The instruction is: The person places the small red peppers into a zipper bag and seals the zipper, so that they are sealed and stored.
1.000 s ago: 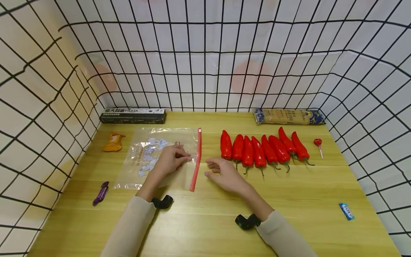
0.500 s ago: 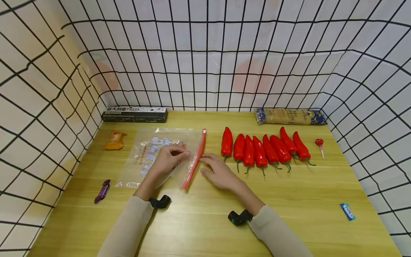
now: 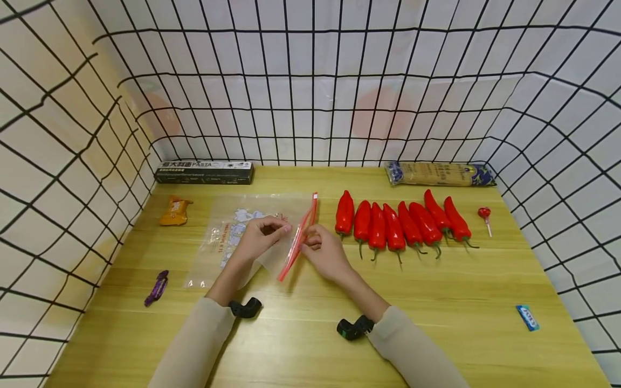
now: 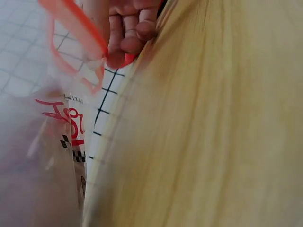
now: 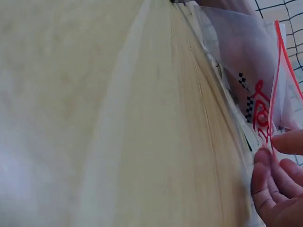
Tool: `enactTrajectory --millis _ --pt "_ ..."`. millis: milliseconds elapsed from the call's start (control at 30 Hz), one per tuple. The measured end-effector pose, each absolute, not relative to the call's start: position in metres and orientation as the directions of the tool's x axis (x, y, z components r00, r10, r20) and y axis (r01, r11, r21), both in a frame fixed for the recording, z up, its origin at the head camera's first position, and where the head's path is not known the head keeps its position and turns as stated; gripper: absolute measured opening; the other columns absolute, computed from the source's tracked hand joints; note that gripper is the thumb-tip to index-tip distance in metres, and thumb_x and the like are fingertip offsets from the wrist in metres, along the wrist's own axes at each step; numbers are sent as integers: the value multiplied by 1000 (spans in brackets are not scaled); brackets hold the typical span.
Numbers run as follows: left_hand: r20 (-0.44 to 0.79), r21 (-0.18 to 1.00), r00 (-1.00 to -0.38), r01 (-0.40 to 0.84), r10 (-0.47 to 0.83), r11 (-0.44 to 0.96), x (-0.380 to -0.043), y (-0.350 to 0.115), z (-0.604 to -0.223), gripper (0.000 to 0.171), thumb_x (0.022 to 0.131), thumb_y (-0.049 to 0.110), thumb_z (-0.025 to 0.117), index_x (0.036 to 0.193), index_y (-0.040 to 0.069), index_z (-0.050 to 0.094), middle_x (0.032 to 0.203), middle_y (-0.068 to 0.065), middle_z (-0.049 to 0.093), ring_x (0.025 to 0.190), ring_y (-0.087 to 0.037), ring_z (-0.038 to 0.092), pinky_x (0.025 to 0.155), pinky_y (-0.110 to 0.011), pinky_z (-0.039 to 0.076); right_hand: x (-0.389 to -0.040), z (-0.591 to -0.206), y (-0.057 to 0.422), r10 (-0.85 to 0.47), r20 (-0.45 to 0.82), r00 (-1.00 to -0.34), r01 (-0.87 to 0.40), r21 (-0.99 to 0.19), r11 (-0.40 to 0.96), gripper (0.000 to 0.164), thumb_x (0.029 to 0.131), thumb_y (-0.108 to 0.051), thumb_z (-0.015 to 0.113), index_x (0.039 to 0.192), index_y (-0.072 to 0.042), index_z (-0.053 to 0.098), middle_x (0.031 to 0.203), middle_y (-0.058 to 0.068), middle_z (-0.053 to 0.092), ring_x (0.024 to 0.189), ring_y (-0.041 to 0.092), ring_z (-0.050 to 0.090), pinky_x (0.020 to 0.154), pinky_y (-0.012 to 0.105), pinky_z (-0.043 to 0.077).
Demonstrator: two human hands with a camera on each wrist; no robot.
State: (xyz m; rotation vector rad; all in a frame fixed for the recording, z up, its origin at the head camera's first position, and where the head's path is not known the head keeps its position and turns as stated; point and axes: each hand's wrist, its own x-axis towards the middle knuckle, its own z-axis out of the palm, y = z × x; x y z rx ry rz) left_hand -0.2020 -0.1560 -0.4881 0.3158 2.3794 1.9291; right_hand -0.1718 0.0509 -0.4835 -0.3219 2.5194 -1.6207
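Note:
A clear zip bag with a printed pattern lies flat to the left of centre, its red zip edge raised off the table and partly spread. My left hand pinches the bag's upper film near the mouth. At the red edge, my right hand pinches the strip between thumb and fingers; the right wrist view shows that grip close up. The left wrist view catches the lifted red strip beside the right hand's curled fingers. Several red peppers lie in a row right of the right hand.
Behind stand a black pasta box and a noodle packet. An orange wrapped snack and a purple candy lie left; a lollipop and blue packet lie right. Black wire mesh surrounds the table.
My right hand has moved left to the bag and taken hold of its red zip edge. That edge has risen and parted, and the bag has shifted slightly right.

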Motion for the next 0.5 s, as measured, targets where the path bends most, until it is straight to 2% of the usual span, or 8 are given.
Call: enactTrajectory --millis 167,333,500 --pt "3 989 -985 29 175 146 -200 -159 -485 29 85 37 73 101 12 74 105 -5 68 85 -16 60 68 -24 52 -172 -485 53 -180 26 -983 -107 -884 456 24 85 -11 71 108 -12 65 80 -2 71 73 8 64 70 24 54" --pt "154 953 -983 174 96 247 -201 -169 -473 25 87 41 70 98 19 74 98 0 70 84 -17 61 69 -22 50 -172 -483 56 -224 40 -974 -158 -827 539 25 85 -6 68 110 -3 69 73 -1 65 64 8 58 60 22 50" --pt "296 918 -953 301 60 259 -202 -175 -458 21 91 28 68 103 11 72 96 -5 68 81 -15 58 67 -19 47 -172 -480 58 -269 54 -962 -222 -731 645 23 84 -7 69 106 -3 71 67 -4 58 61 8 52 57 22 44"
